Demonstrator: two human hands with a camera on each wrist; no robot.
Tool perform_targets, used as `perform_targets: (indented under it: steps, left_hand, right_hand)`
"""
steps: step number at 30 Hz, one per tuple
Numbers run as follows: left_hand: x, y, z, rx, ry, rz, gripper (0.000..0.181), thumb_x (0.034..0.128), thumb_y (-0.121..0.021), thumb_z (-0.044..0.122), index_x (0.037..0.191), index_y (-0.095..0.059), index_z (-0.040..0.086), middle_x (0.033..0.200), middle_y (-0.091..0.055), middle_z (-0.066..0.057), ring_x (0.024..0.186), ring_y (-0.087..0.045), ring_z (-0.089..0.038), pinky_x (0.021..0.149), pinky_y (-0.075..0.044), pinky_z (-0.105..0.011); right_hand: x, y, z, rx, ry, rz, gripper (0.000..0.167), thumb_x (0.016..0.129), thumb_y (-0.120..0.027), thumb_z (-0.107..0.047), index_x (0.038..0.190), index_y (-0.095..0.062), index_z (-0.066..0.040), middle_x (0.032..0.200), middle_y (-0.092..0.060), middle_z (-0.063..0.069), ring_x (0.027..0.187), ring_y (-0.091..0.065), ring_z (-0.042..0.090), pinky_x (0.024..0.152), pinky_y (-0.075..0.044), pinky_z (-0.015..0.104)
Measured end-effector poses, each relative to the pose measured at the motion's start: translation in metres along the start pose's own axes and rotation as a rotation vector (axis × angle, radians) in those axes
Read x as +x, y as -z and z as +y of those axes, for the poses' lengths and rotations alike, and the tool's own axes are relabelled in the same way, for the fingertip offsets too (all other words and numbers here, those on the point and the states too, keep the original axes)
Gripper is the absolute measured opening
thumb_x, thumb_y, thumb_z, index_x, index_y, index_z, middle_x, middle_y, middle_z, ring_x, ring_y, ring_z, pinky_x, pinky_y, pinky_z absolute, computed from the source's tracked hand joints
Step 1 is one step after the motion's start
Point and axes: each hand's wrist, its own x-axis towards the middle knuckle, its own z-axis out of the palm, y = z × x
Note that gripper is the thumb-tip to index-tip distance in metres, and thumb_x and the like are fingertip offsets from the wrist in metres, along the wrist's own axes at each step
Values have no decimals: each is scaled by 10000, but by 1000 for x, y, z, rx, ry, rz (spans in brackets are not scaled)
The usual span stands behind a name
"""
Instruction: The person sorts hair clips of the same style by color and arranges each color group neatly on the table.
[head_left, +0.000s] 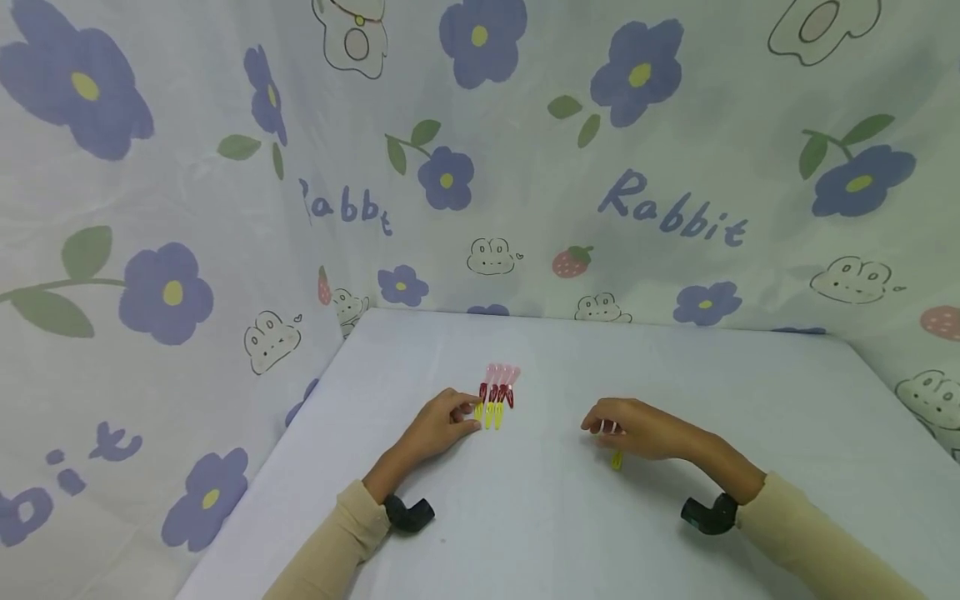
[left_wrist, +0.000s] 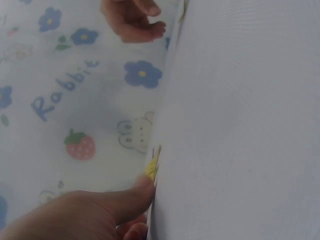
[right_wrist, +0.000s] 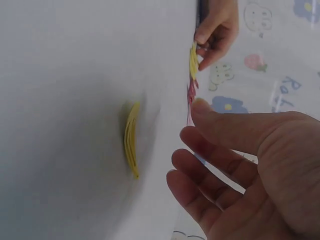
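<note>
My left hand is at the left end of a group of snap hair clips. Its thumb and forefinger pinch a yellow hair clip, seen at the thumb tip in the left wrist view. Just right of it lie two more yellow hair clips. Above these runs a row of dark red hair clips, then a row of pink hair clips. My right hand hovers with loosely bent fingers and nothing held. Below it a single yellow hair clip lies on the table, partly hidden in the head view.
The white table reaches back to a hanging cloth printed with flowers and rabbits, which also covers the left and right sides. A dark wrist camera is on the left wrist, another dark wrist camera on the right.
</note>
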Motion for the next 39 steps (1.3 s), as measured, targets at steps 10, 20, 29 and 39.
perform_targets:
  steps: [10, 20, 29, 39]
  left_hand:
    - [1, 1, 1, -5, 9, 0, 408, 887, -768, 195, 1280, -678, 128, 993, -606, 8, 834, -540, -89, 736, -466, -234]
    - [0, 0, 0, 6, -1, -1, 410, 891, -764, 196, 1286, -673, 134, 991, -603, 14, 831, -538, -89, 730, -466, -231]
    - [-1, -1, -1, 10, -2, -4, 412, 891, -764, 201, 1286, -672, 129, 992, -604, 8, 824, -535, -92, 722, -463, -229]
    - [0, -1, 0, 18, -11, 12, 405, 884, -771, 183, 1275, -680, 133, 982, -604, 16, 811, -527, -85, 712, -459, -226]
  right_hand:
    - [-9, 6, 6, -43, -11, -63, 168, 888, -734, -89, 1027, -692, -174, 1024, -636, -87, 987, -594, 127, 870, -544, 340]
    - [-10, 6, 3, -98, -11, -133, 201, 855, -777, -118, 983, -687, -244, 972, -589, -112, 999, -557, 122, 874, -523, 318]
    - [-5, -3, 8, -128, -31, -162, 199, 838, -797, -139, 919, -658, -257, 875, -544, -137, 898, -489, 65, 777, -487, 221]
    - [3, 0, 15, -81, -36, -232, 215, 847, -782, -102, 815, -617, -237, 788, -538, -131, 752, -495, 23, 692, -470, 204]
